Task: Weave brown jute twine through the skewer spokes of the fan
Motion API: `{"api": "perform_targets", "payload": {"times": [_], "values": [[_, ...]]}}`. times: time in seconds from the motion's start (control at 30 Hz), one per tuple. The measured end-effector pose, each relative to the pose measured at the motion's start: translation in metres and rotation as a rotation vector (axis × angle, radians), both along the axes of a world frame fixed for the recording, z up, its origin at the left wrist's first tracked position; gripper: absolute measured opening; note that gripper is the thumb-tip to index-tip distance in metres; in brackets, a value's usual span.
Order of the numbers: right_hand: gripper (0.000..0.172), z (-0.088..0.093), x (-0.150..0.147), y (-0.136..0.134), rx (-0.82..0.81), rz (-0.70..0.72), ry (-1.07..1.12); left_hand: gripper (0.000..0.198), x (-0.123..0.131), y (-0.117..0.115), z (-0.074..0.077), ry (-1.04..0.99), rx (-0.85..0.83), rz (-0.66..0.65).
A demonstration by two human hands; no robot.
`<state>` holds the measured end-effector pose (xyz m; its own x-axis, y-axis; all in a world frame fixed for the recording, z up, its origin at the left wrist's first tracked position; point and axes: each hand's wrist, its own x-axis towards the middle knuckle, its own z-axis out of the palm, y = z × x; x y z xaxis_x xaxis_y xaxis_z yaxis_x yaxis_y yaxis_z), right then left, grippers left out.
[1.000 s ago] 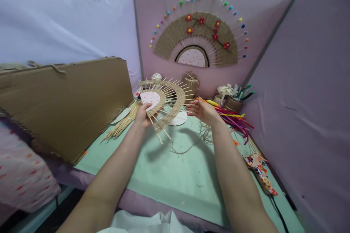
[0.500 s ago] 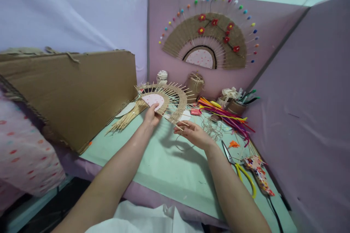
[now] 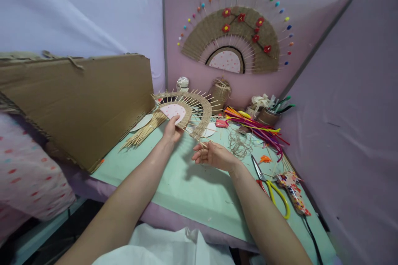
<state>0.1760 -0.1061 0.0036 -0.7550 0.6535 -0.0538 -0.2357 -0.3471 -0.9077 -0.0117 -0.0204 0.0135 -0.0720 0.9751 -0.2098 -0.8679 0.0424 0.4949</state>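
A half-made fan [image 3: 203, 118] of thin wooden sticks, with a curved band of woven brown twine, is held up over the table. At its base is a half-round of white paper with pink dots [image 3: 171, 110], edged in brown. My left hand [image 3: 173, 130] grips this base, thumb on the dotted face and the fingers behind it. My right hand [image 3: 213, 155] is at the fan's lower right end, where the outermost stick meets the thumb. Its fingers are curled loosely together. What is pinched between thumb and forefinger is too small to make out.
A finished fan [image 3: 236, 37] hangs on the back panel. Left are a bundle of sticks [image 3: 144, 133] and a cardboard sheet [image 3: 83, 107]. On the right lie pipe cleaners [image 3: 256, 128], loose twine [image 3: 241, 143], yellow-handled scissors [image 3: 269, 184] and a patterned glue gun [image 3: 294, 190].
My right hand has shifted slightly left and its fingers have loosened a little. The twine loop below it no longer shows. My left hand still grips the fan. The whole view has tilted slightly.
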Motion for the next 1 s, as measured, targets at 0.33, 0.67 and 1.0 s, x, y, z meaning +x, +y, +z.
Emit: {"api": "perform_targets", "payload": {"times": [0.33,0.67,1.0], "values": [[0.034,-0.014,-0.017,0.001,0.03,-0.215,-0.048,0.032,0.006,-0.004,-0.001,-0.017,-0.013,-0.013],[0.036,-0.014,-0.023,-0.003,0.092,-0.274,-0.191,0.03,0.015,-0.012,-0.004,0.032,0.022,-0.086],[0.035,-0.004,-0.015,-0.001,0.14,-0.358,-0.241,0.039,0.014,-0.023,-0.002,0.06,0.052,-0.432]]}}
